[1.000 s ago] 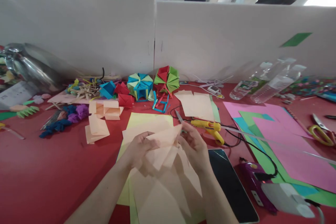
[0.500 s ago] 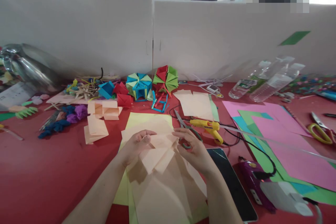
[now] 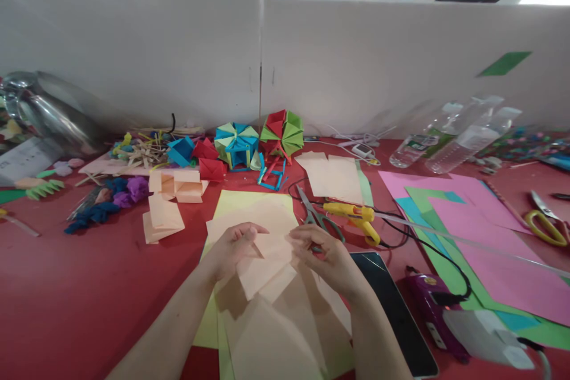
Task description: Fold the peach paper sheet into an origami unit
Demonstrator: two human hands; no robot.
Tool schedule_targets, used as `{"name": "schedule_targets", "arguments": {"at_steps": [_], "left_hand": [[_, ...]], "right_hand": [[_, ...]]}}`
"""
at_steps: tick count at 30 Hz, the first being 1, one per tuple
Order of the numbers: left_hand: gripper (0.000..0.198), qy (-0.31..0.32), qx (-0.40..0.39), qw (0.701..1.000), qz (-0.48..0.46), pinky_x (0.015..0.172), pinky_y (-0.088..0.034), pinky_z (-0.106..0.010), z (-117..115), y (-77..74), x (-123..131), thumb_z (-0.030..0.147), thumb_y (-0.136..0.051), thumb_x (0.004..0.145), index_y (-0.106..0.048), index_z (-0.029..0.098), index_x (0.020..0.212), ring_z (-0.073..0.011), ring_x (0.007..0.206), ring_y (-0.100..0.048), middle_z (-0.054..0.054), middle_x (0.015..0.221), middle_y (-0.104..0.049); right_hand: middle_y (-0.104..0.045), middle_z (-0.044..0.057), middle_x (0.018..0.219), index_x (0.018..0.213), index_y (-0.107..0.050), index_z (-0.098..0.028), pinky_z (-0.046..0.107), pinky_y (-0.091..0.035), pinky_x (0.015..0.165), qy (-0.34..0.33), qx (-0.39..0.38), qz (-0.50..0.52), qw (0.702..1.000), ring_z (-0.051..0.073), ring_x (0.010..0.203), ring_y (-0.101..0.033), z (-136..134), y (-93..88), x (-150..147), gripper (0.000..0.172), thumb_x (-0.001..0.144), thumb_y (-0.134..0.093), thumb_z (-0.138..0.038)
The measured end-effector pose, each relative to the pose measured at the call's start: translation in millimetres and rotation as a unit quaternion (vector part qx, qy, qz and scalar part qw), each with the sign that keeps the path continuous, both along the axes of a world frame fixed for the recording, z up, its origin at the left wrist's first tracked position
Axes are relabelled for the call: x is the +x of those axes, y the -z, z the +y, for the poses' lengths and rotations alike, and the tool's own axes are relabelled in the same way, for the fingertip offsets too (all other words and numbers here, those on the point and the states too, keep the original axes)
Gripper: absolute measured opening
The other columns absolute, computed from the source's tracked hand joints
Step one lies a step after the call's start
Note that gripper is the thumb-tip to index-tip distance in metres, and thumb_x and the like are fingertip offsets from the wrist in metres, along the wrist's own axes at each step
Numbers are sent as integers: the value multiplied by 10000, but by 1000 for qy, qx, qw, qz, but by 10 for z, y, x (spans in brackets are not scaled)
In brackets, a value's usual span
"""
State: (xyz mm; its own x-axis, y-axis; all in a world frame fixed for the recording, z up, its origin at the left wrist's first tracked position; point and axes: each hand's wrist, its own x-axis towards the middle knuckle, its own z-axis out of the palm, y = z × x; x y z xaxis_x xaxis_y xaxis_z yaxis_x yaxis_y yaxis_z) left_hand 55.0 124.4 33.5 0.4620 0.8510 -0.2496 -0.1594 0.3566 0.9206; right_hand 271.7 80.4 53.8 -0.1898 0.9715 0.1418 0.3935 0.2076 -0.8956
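A folded piece of peach paper (image 3: pixel 266 264) is held between my two hands, over the stacked sheets. My left hand (image 3: pixel 234 249) pinches its left side, thumb on top. My right hand (image 3: pixel 323 255) has its fingers closed at the upper right corner of the folded paper. Beneath lie larger peach sheets (image 3: pixel 276 332) on top of a yellow sheet (image 3: pixel 253 199). Grey-handled scissors (image 3: pixel 329 222) lie just beyond my right hand, partly hidden by it.
A yellow glue gun (image 3: pixel 351 214) and a phone (image 3: pixel 392 309) lie to the right, near a purple device (image 3: pixel 434 312). Pink sheets (image 3: pixel 485 243) and bottles (image 3: pixel 467 136) are farther right. Folded peach pieces (image 3: pixel 162 217) and paper models (image 3: pixel 236 145) stand left and behind.
The folded paper's upper flap has come down, so its surface looks flatter and more closed. My right hand has shifted slightly left. The camera view has moved a little.
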Motion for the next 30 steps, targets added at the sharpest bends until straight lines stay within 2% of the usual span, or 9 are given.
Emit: {"name": "schedule_targets", "arguments": {"at_steps": [5,7,11,17,22,26,30], "left_hand": [[421,5,-4,1000,6,425,-304,-179,15,15,-24,505,-570,781,-663,137,962,-100,402,-483,-3,475,-577],[420,9,-7,1000,5,421,-303,-174,23,19,-27,505,-572,781,-656,129,951,-95,394,-475,-3,471,-582],[409,17,-15,1000,-7,486,-381,-198,34,43,-24,508,-567,787,-639,133,933,-128,492,-562,-38,604,-654],[429,34,-10,999,-23,505,-393,-214,28,64,-25,516,-534,806,-618,133,981,-131,505,-569,-40,630,-651],[527,50,8,998,-23,585,-421,-243,23,35,-30,541,-629,716,-610,115,1027,-176,639,-609,-76,747,-663],[539,59,23,998,-24,575,-392,-209,30,48,-38,521,-695,655,-615,138,1026,-124,595,-552,-8,663,-598],[454,55,29,998,-17,492,-313,-162,30,69,-42,455,-706,677,-622,145,998,-57,473,-424,64,536,-468]], "right_hand": [[-561,85,1142,1079,-617,-225,353,-404,943,-52,3,0,999,218,1104,-518,-20,-38,22,311,769,-629,-221],[-555,88,1148,1090,-614,-227,349,-420,926,-67,-1,-2,998,215,1100,-521,-21,-39,28,314,776,-625,-229],[-562,84,1140,1066,-631,-235,344,-430,906,-76,-6,2,997,208,1077,-537,-14,-25,37,263,806,-602,-262],[-583,79,1119,1058,-627,-231,350,-415,917,-72,-10,18,997,210,1072,-540,-4,-15,44,249,815,-597,-278],[-595,78,1103,1066,-611,-218,329,-439,862,-56,-27,27,998,206,1036,-555,-13,-7,48,237,848,-548,-287],[-611,69,1088,1064,-611,-219,327,-442,836,-40,-45,32,998,206,999,-571,-23,9,55,236,859,-530,-301],[-620,64,1087,1054,-619,-223,325,-444,826,-34,-62,41,997,209,996,-575,-29,6,57,233,856,-531,-310]]}}
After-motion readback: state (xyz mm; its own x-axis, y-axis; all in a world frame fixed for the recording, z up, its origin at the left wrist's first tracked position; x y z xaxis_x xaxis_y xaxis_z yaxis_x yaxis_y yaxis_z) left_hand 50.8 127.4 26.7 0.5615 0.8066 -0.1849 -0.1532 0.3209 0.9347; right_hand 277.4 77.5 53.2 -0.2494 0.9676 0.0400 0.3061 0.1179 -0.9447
